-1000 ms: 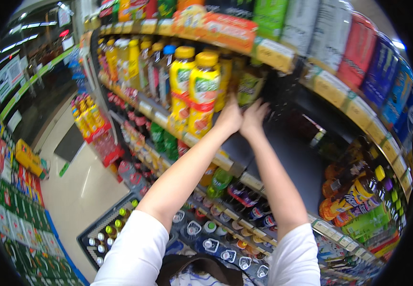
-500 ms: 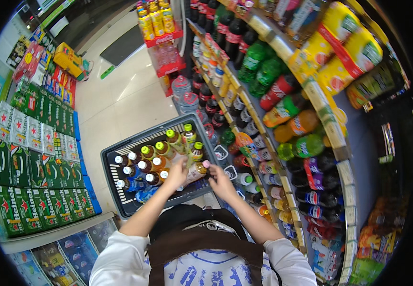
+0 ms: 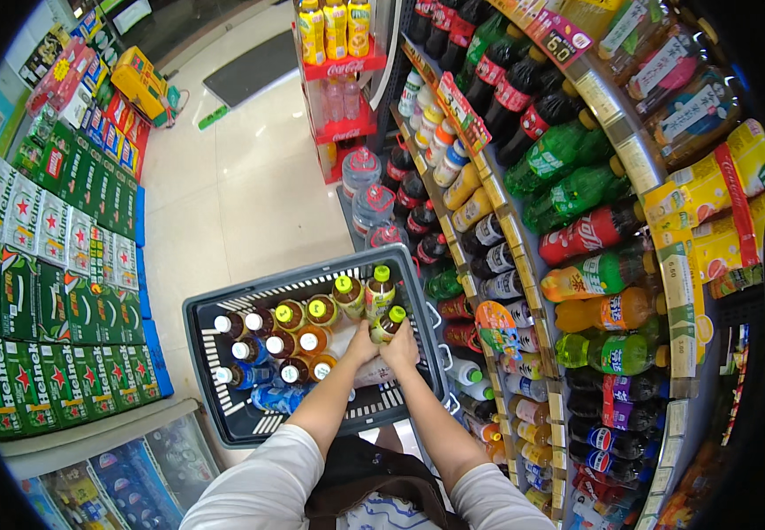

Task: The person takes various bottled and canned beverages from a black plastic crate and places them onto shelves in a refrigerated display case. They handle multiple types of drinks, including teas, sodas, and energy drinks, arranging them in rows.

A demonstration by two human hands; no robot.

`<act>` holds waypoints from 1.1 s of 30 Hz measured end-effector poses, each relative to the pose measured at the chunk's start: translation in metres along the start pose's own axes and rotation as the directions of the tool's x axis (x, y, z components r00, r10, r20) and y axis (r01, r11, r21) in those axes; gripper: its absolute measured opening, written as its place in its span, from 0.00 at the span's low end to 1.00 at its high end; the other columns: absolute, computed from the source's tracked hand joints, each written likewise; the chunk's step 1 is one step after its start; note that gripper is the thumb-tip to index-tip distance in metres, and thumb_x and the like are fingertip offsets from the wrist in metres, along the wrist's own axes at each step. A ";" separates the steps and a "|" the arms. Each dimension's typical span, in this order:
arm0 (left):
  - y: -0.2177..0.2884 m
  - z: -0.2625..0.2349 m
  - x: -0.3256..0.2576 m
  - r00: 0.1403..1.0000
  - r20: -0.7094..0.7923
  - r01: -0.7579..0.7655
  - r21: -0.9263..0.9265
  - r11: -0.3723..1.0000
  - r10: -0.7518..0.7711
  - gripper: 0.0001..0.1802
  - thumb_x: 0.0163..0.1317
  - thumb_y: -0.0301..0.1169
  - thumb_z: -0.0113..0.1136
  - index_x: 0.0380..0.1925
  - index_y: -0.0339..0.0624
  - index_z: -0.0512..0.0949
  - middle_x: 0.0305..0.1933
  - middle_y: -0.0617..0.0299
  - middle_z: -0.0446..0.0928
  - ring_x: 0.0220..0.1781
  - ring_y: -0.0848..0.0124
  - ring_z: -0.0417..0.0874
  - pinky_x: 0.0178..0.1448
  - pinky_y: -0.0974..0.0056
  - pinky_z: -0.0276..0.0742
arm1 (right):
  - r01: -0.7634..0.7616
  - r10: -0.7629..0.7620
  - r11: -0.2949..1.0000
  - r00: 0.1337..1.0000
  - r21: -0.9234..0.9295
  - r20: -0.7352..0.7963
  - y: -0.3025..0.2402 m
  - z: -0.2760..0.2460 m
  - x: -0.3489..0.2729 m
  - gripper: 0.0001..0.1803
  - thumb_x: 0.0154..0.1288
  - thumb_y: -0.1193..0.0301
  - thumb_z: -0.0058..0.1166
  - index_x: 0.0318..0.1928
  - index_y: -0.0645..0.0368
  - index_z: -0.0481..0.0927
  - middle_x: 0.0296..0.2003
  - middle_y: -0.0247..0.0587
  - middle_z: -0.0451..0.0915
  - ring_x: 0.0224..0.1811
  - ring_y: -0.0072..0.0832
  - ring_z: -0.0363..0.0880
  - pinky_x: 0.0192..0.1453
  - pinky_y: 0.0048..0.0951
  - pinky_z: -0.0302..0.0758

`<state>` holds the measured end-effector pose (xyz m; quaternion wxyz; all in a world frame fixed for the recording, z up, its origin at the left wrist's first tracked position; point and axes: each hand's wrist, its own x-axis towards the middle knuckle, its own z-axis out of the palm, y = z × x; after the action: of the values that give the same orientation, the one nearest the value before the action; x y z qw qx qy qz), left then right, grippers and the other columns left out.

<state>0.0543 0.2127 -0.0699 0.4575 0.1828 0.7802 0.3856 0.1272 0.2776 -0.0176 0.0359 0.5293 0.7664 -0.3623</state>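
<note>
A dark grey plastic shopping basket [image 3: 208, 389] full of drink bottles sits in front of me. My left hand [image 3: 363, 346] and my right hand [image 3: 400, 350] come together at its right side, fingers closed round a drink bottle with a yellow-green cap [image 3: 390, 323]. Under my hands lies a pale-labelled bottle [image 3: 374, 373], its cap hidden. Two more green-capped bottles [image 3: 379, 290] stand just beyond my fingers. Left of them are white-capped dark bottles [image 3: 284, 343], an amber bottle [image 3: 314, 339] and blue bottles [image 3: 275, 397].
Shelves of soda bottles [image 3: 577, 238] curve along my right, close to the basket. Large water jugs [image 3: 372, 205] and a red display stand [image 3: 344, 128] are ahead. Stacked green beer cartons [image 3: 56, 300] line the left. Pale floor tiles [image 3: 250, 194] lie between.
Both hands have moved from the pink-capped bottle, which my left hand was touching, to the green-capped bottle. The right hand came inward from the basket's right rim. The view has shifted.
</note>
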 end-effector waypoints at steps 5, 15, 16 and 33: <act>-0.011 -0.003 -0.006 0.979 -0.087 -0.188 -0.029 0.982 0.185 0.38 0.25 0.30 0.71 0.44 0.39 0.66 0.46 0.50 0.72 0.49 0.58 0.73 0.52 0.62 0.68 | 0.155 -0.184 0.934 0.981 0.323 0.060 0.015 0.001 0.001 0.37 0.38 0.81 0.53 0.55 0.55 0.58 0.48 0.53 0.64 0.53 0.47 0.65 0.54 0.36 0.66; 0.070 -0.032 -0.091 0.868 -0.337 -0.411 -0.080 0.908 0.364 0.33 0.32 0.28 0.70 0.44 0.37 0.69 0.40 0.55 0.76 0.42 0.65 0.78 0.47 0.64 0.73 | 0.286 -0.481 0.722 0.861 0.630 0.162 0.018 -0.066 -0.071 0.43 0.44 0.83 0.52 0.62 0.57 0.48 0.59 0.53 0.55 0.63 0.39 0.54 0.63 0.31 0.55; 0.084 -0.037 -0.096 0.876 -0.306 -0.445 -0.212 0.870 0.374 0.32 0.32 0.29 0.71 0.42 0.35 0.69 0.39 0.56 0.77 0.41 0.69 0.78 0.46 0.66 0.73 | 0.419 -0.521 0.743 0.851 0.521 0.058 0.013 -0.082 -0.079 0.44 0.44 0.80 0.55 0.62 0.57 0.48 0.59 0.53 0.55 0.63 0.40 0.54 0.63 0.32 0.55; 0.436 0.047 -0.249 0.204 0.267 -0.958 -0.143 0.248 0.942 0.39 0.39 0.34 0.68 0.52 0.35 0.61 0.52 0.49 0.68 0.54 0.60 0.70 0.56 0.62 0.65 | 0.757 -0.400 0.648 0.247 -0.082 -0.882 -0.025 -0.416 -0.168 0.39 0.41 0.77 0.59 0.56 0.62 0.55 0.50 0.51 0.62 0.54 0.45 0.61 0.59 0.39 0.57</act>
<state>0.1931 0.3514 0.3947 0.2311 0.6903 0.4344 0.5305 0.3169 0.3880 0.3748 -0.5774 0.2996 0.7387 -0.1767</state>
